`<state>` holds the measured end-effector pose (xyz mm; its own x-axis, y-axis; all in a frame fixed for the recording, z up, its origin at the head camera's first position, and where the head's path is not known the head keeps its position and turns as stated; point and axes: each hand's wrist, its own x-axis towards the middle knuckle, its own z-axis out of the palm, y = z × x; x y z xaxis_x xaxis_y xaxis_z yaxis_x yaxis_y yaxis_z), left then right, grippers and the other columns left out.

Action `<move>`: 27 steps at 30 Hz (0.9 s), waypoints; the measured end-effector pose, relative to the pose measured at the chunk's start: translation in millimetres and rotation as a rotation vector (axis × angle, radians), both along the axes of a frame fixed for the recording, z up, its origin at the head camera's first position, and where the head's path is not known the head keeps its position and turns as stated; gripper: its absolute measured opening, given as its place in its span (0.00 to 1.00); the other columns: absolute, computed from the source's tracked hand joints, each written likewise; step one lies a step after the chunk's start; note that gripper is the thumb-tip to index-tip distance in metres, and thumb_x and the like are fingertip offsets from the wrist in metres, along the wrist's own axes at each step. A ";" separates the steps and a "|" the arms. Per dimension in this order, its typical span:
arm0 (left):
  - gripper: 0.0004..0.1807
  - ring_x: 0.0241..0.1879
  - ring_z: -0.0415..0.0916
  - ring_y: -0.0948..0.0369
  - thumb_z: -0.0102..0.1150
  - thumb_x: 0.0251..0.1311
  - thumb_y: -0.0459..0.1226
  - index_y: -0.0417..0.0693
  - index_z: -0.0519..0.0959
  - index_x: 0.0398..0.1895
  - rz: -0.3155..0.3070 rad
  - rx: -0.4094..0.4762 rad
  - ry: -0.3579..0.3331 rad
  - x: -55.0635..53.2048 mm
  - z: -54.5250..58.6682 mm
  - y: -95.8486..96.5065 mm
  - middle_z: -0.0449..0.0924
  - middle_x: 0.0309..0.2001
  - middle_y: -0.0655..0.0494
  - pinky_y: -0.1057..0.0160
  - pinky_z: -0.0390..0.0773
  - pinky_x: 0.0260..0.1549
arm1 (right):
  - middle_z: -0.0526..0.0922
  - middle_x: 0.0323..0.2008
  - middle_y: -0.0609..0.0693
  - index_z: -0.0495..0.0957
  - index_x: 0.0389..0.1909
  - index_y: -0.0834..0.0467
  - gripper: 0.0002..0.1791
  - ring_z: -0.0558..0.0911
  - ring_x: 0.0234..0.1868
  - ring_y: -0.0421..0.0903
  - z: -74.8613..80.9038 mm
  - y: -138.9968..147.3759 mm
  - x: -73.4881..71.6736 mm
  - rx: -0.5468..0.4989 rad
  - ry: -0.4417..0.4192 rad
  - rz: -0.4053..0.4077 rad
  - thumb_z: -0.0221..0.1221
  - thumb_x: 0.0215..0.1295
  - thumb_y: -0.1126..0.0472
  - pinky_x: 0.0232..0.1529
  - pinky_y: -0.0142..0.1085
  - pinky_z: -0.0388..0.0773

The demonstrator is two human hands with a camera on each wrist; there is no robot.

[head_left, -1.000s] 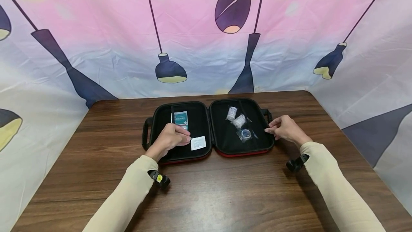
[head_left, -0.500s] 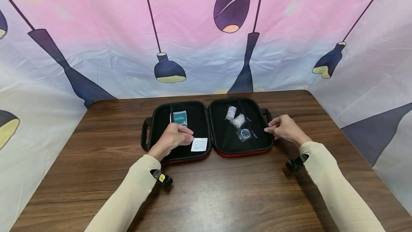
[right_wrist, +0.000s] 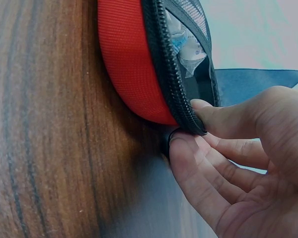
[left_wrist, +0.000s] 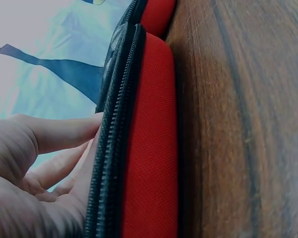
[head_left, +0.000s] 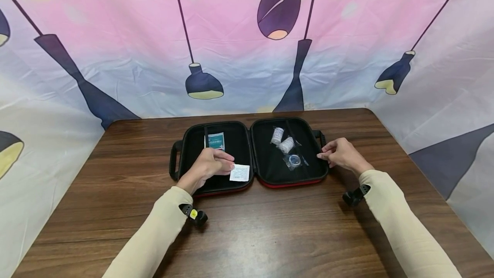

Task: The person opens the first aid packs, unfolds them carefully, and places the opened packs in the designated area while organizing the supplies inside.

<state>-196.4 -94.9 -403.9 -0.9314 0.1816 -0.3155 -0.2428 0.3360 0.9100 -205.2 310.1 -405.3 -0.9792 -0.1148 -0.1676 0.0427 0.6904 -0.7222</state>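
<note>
An unzipped black-lined case with a red shell lies spread flat on the table. Over its left half, my left hand has thumb and fingertips at the upper left corner of a small white packet with printed text, pinching it. In the left wrist view the case's zipped rim hides these fingertips and the packet. My right hand grips the case's right edge, thumb on the zipper rim and fingers below, as the right wrist view shows. A teal packet sits under a strap in the left half.
In the right half lie two white rolls in clear wrap and a round blue-white roll in a clear bag. Carry handles stick out at both sides. The wooden table ends at a patterned cloth backdrop.
My left hand has shifted slightly right, and the white packet has moved a little with it and turned slightly. The right hand stays on the case's edge.
</note>
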 end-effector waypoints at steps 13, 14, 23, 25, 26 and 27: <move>0.14 0.46 0.86 0.55 0.66 0.64 0.30 0.34 0.84 0.52 0.067 -0.039 0.078 7.2 18.4 -31.5 0.81 0.56 0.39 0.58 0.84 0.46 | 0.85 0.40 0.64 0.78 0.50 0.76 0.19 0.84 0.28 0.46 0.4 0.3 0.5 -0.005 -0.003 0.009 0.64 0.69 0.63 0.34 0.41 0.86; 0.14 0.45 0.86 0.56 0.66 0.64 0.30 0.34 0.84 0.52 0.076 -0.043 0.084 8.0 20.4 -36.1 0.81 0.56 0.39 0.58 0.84 0.46 | 0.85 0.40 0.64 0.78 0.50 0.76 0.19 0.84 0.28 0.46 0.3 0.3 0.4 -0.006 -0.004 0.009 0.64 0.69 0.63 0.34 0.41 0.86; 0.16 0.42 0.85 0.60 0.64 0.66 0.30 0.31 0.82 0.55 0.141 -0.089 0.119 17.8 32.5 -79.1 0.78 0.57 0.34 0.58 0.83 0.48 | 0.85 0.41 0.65 0.78 0.51 0.77 0.18 0.85 0.30 0.46 0.5 0.2 0.1 -0.023 -0.018 0.013 0.64 0.69 0.65 0.34 0.40 0.86; 0.16 0.42 0.85 0.61 0.64 0.66 0.30 0.31 0.82 0.55 0.140 -0.123 0.129 20.9 32.4 -87.4 0.78 0.57 0.34 0.60 0.83 0.46 | 0.85 0.41 0.65 0.78 0.50 0.77 0.18 0.85 0.30 0.46 0.7 0.0 0.0 -0.023 -0.017 0.014 0.64 0.69 0.65 0.34 0.40 0.86; 0.16 0.43 0.85 0.61 0.64 0.66 0.30 0.31 0.82 0.55 0.140 -0.137 0.131 22.3 31.9 -90.8 0.78 0.57 0.34 0.61 0.84 0.45 | 0.85 0.41 0.65 0.78 0.51 0.77 0.18 0.85 0.30 0.46 0.8 -0.1 0.0 -0.022 -0.017 0.015 0.63 0.69 0.65 0.34 0.40 0.86; 0.16 0.43 0.85 0.61 0.64 0.66 0.30 0.31 0.82 0.55 0.140 -0.148 0.133 23.8 31.4 -93.8 0.78 0.57 0.34 0.62 0.84 0.45 | 0.85 0.41 0.65 0.78 0.50 0.77 0.18 0.85 0.30 0.46 0.9 -0.2 0.0 -0.022 -0.017 0.016 0.63 0.70 0.65 0.34 0.41 0.86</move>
